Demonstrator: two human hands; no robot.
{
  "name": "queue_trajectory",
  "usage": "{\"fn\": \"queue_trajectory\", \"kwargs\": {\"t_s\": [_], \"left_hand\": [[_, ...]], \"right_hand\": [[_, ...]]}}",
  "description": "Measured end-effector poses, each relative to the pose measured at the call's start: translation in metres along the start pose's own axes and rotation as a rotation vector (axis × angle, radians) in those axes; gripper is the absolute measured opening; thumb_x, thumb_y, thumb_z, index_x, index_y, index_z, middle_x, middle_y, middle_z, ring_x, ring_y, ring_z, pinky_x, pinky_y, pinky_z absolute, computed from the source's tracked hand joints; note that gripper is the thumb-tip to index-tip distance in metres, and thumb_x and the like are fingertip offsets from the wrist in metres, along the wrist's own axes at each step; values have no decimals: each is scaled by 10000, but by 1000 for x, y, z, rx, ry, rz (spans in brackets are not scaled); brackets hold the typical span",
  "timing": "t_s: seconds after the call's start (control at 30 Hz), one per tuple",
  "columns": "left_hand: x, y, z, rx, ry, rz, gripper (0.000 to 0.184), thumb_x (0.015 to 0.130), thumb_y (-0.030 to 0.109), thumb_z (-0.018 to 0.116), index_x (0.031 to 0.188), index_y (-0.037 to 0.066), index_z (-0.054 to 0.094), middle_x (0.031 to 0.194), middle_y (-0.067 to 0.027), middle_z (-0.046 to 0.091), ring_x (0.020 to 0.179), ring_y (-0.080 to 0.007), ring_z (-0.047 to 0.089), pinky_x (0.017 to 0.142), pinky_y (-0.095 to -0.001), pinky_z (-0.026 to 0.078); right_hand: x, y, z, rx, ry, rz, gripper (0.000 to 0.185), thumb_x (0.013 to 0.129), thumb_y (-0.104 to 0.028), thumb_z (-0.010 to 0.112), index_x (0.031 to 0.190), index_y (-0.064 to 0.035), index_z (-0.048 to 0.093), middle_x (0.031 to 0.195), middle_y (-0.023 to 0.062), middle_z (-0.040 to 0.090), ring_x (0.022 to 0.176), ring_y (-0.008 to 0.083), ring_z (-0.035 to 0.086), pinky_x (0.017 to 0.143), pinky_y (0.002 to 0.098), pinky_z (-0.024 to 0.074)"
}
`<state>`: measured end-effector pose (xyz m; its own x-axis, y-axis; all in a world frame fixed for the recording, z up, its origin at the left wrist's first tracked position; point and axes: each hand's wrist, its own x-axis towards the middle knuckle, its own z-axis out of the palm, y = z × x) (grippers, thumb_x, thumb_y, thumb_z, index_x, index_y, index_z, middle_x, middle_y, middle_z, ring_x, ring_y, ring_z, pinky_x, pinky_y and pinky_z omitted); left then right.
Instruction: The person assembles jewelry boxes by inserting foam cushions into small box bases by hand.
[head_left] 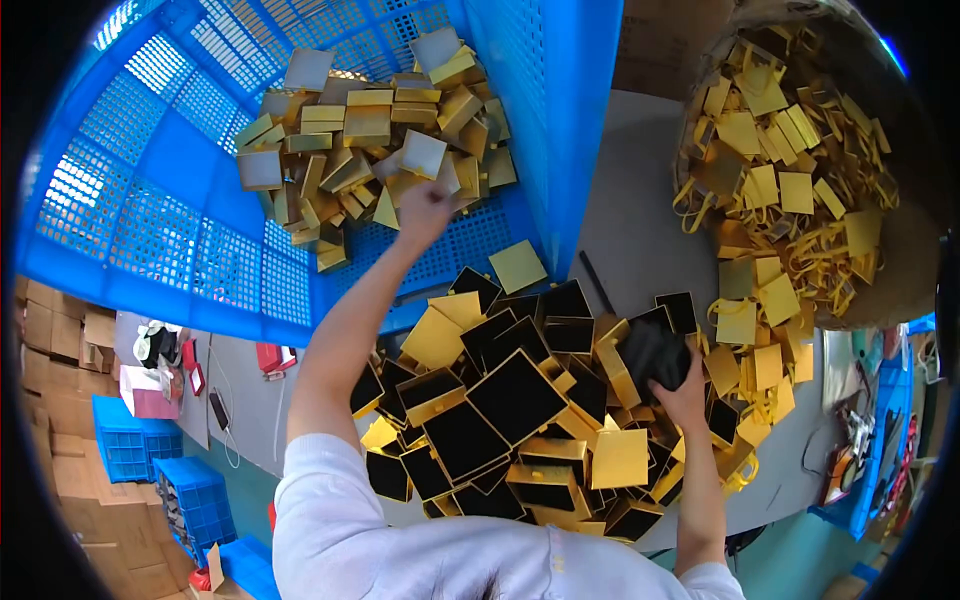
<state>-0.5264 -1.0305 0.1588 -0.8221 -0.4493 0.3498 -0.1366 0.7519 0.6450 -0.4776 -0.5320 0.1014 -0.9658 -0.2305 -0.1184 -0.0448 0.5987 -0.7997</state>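
My left hand (426, 212) reaches into the blue crate (556, 120), with its fingers curled against the heap of gold boxes (367, 126). Whatever lies between those fingers is hidden. On the table, my right hand (682, 392) is closed around the edge of a dark, soft-looking black piece (655, 355), which is blurred. Beneath and beside it spreads a pile of gold boxes with black faces (516, 397), jumbled at many angles. A plain gold lid-like square (619, 459) lies on the near side of the pile.
A large sack-like container (905, 270) at the right spills gold pieces with ribbon loops (780, 190) onto the grey table (640, 190). One gold square (517, 266) lies by the crate's near edge. Small blue crates (195, 497) and cardboard boxes (65, 400) stand at left.
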Motion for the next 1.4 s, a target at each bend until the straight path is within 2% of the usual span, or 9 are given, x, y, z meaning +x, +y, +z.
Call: {"fn": "queue_trajectory", "kwargs": {"t_s": [0.07,0.17,0.4,0.5,0.63,0.87,1.1,1.17,1.4], "left_hand": [[9,-73,-3,418,-38,89,395,696,118,669,1081,48,611,1118,-204,592,1021,-355,575,872,-428,474],[27,-133,9,820,20,242,685,722,152,672,1352,122,405,1264,-202,505,1119,-376,521,941,-450,442],[53,-117,19,958,-322,-27,768,755,199,650,1433,206,288,1197,-242,548,1105,-393,556,884,-493,481],[22,-99,-10,607,-173,-118,698,774,122,564,1422,172,309,963,-225,645,880,-388,652,740,-458,553],[-52,-111,-55,-596,-194,-640,641,785,26,429,1408,95,295,1189,-215,529,953,-371,631,630,-436,598],[-134,77,-145,-776,-118,-610,655,758,-2,428,1393,82,290,1243,-186,475,1047,-358,582,670,-446,602],[-227,230,-109,-867,-576,-398,498,923,158,424,1403,201,299,1249,-143,477,1023,-294,584,683,-396,593],[-254,228,-75,-1090,-616,-361,437,993,315,359,1405,182,303,1221,-108,503,1007,-228,585,719,-381,555],[-291,265,-65,-1214,-620,-465,417,1007,388,347,1352,155,381,1248,-89,512,1066,-181,587,692,-281,533]], "right_hand": [[2,-4,-3,-58,-12,-89,940,592,-141,807,1397,-76,326,1327,202,433,1251,356,426,1061,412,336],[5,-8,-5,-93,-60,-149,947,572,-135,814,1391,-86,341,1327,173,449,1239,344,443,1063,401,340],[10,0,-2,120,-65,-20,917,578,-61,780,1392,-86,361,1287,146,490,1177,262,495,1011,344,380],[18,14,1,221,-61,-19,852,621,-67,762,1384,-85,384,1284,124,495,1168,230,495,1009,330,377],[11,-10,-10,417,117,-76,769,682,-14,717,1375,-66,389,1294,91,488,1173,190,486,1004,303,371],[-28,-82,-33,910,186,-245,829,679,13,757,1391,-18,333,1330,98,451,1209,187,456,1038,304,344],[-96,-207,-32,99,285,-1127,836,598,-296,859,1299,-48,478,1327,166,449,1202,337,472,1000,413,387],[-107,-202,-26,-65,52,-1157,710,708,-476,742,1277,-102,543,1350,194,422,1209,390,434,1020,449,353],[-136,-191,-36,208,-23,-889,857,601,-218,854,1339,-81,440,1375,165,419,1269,342,420,1051,417,321]]}}
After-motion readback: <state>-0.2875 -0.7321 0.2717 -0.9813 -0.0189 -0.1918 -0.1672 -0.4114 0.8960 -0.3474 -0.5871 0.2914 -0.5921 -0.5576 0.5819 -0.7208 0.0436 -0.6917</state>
